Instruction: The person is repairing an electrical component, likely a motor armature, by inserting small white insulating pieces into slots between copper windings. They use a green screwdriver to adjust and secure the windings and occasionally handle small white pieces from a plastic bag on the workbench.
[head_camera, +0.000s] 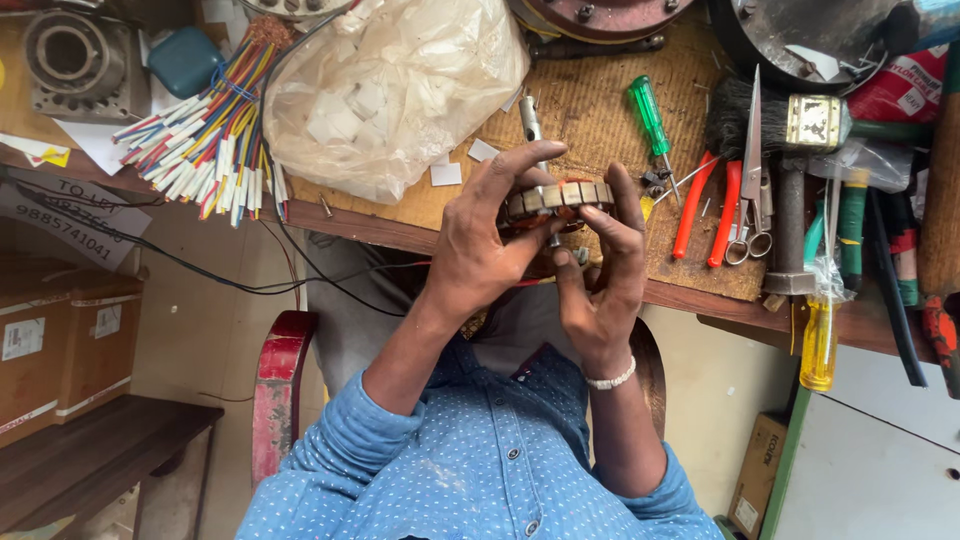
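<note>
Copper-wound round stator (556, 200) sits between both hands just above the near edge of the table (600, 110). Left hand (480, 245) and right hand (600, 285) have their fingers (520, 165) closed around its rim. A green screwdriver (650, 120) lies near, on the table.

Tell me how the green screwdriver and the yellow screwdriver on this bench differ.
The green screwdriver lies flat on the board in the middle of the bench; the yellow screwdriver sits at the bench's front edge, its handle hanging past it. The green handle looks slimmer, the yellow one thicker. The green one's metal shaft shows plainly; the yellow one's is mostly hidden among other tools. Both have see-through plastic handles, and neither hand touches them.
</note>
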